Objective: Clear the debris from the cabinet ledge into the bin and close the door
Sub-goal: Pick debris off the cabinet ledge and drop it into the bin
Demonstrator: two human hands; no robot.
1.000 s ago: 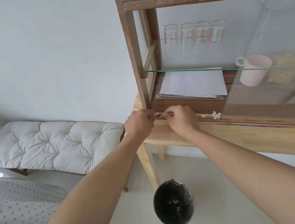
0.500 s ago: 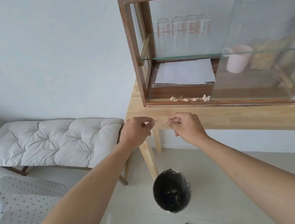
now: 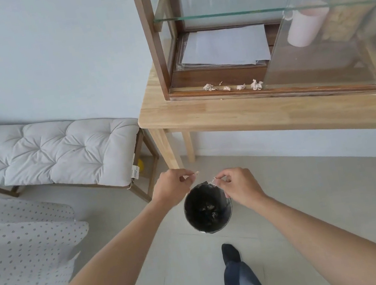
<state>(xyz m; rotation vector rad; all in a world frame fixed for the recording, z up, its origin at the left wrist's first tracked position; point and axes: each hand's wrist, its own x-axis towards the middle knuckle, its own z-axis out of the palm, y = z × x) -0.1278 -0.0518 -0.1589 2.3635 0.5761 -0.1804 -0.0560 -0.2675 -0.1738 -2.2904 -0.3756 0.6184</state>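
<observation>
Left hand: arm extended forward and down, held at the near-left rim of the bin; fingers pinched on a small pale scrap that juts past the fingertips.
Right hand: arm extended likewise, over the bin's right rim; fingers pinched on a second pale scrap.
Bin: round, dark-lined, standing on the floor below both hands; pale bits lie at its bottom.
Debris: several crumpled whitish pieces in a row along the cabinet ledge, just left of the glass door's edge.
Cabinet: wood frame, standing on the table; glass door covers the right part, the left part open.
Inside: white paper sheets, pink cup behind the glass.
</observation>
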